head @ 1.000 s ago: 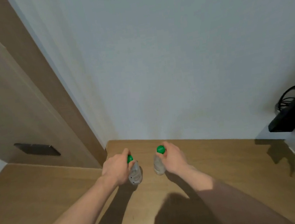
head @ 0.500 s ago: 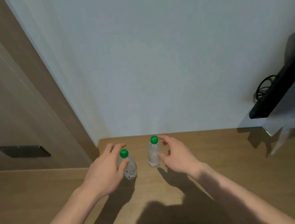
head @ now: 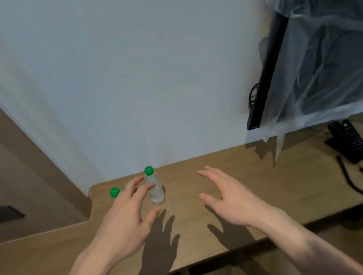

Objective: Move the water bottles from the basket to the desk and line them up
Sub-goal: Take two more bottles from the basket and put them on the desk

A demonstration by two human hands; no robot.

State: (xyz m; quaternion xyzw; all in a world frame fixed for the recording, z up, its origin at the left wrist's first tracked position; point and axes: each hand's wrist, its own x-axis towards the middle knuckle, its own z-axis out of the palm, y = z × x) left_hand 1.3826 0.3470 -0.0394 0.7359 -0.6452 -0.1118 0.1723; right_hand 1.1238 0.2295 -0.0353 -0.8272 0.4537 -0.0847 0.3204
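Both grips are spread open and empty above the light wooden desk surface (head: 237, 176). Left hand (head: 126, 220) is held in front of the bottles, fingers splayed; right hand (head: 226, 202) hovers well apart to the right. A clear plastic water bottle with green cap (head: 156, 189) stands upright near the back wall, just beyond the left fingertips; contact cannot be told. A second green-capped bottle (head: 114, 192) is noted to its left, body hidden behind the left hand. Long axes are vertical. Left hand is judged the nearer for any straightening. Basket is not seen. A black desk telephone (head: 348, 142) lies at far right.
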